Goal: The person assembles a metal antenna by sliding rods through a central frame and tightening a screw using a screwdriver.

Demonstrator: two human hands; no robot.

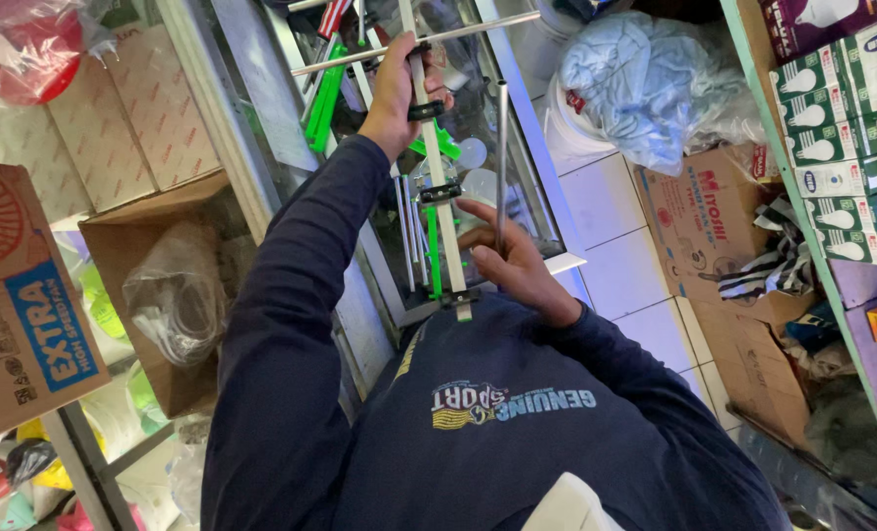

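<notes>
An aerial-like frame lies in front of me: a long pale boom (441,192) with black clamps, green plastic pieces and thin metal cross rods (411,41). My left hand (396,90) is closed around the boom near its far end. My right hand (509,261) pinches a loose grey metal rod (501,157) and holds it upright beside the boom, close to my chest. The boom's near end rests against my dark blue shirt.
A glass counter (532,211) lies under the frame. Brown cartons (153,295) with bagged goods stand at left. At right are a white tiled floor (620,270), a cardboard box (704,221), a bag of blue cloth (645,84) and shelves of small boxes (851,128).
</notes>
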